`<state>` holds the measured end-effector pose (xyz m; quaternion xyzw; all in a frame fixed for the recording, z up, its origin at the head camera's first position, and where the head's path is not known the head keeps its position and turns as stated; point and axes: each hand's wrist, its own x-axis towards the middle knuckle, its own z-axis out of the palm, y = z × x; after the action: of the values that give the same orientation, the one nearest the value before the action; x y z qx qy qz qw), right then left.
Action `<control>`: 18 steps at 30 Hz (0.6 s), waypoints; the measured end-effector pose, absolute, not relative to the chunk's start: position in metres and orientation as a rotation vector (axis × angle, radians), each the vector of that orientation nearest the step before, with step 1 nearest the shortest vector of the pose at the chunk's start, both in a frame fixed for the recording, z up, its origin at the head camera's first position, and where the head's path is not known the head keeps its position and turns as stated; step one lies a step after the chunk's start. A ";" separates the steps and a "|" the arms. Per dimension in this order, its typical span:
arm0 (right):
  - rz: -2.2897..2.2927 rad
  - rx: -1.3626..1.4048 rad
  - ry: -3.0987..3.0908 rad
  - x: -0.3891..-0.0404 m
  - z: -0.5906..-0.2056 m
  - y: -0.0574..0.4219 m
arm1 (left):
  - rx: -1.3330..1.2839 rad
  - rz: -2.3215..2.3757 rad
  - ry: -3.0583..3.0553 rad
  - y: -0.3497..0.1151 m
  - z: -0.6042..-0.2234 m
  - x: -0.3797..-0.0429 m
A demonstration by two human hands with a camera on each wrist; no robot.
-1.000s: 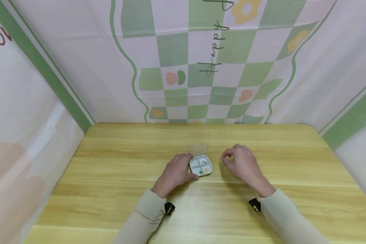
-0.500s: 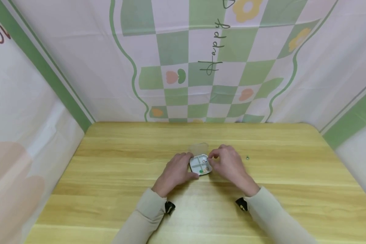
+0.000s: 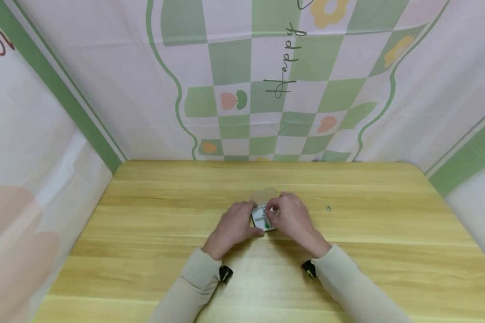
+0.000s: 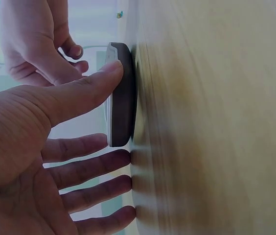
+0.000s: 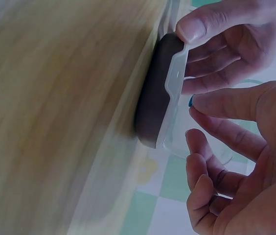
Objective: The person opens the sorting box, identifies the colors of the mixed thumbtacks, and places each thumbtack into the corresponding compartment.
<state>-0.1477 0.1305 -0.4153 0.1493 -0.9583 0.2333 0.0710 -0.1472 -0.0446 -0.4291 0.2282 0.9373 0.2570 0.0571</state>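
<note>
A small four-compartment case (image 3: 259,219) lies on the table, its clear lid (image 3: 263,195) folded back. My left hand (image 3: 235,224) holds the case at its left side; in the left wrist view the thumb (image 4: 111,71) presses the near edge and the fingers are spread along the table. Over the case's right half is my right hand (image 3: 292,220), thumb and forefinger pinching a tiny teal piece (image 5: 191,101), its kind too small to tell. A green piece (image 3: 267,226) sits in a front compartment. The right hand hides the other right-side contents.
A tiny ring-like trinket (image 3: 328,208) lies on the wooden table (image 3: 388,215) to the right of my right hand; in the left wrist view this trinket (image 4: 120,14) looks gold and teal. A patterned curtain (image 3: 226,58) stands behind the table.
My right hand has moved left from the table at the right to over the case, uncovering the tiny trinket there. The left hand keeps its hold on the case.
</note>
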 end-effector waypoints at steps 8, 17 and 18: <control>0.672 0.443 -2.893 -0.149 -0.417 0.128 | 0.684 0.778 2.836 -0.044 -0.429 -0.148; 0.660 0.443 -2.903 -0.151 -0.420 0.126 | 0.668 0.779 2.835 -0.044 -0.429 -0.147; 0.660 0.444 -2.901 -0.152 -0.420 0.126 | 0.666 0.778 2.836 -0.044 -0.429 -0.147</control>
<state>-0.1516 0.1260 -0.4201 0.1473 -0.9623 0.2188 0.0665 -0.1474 -0.0437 -0.4288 0.2205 0.9387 0.2574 0.0631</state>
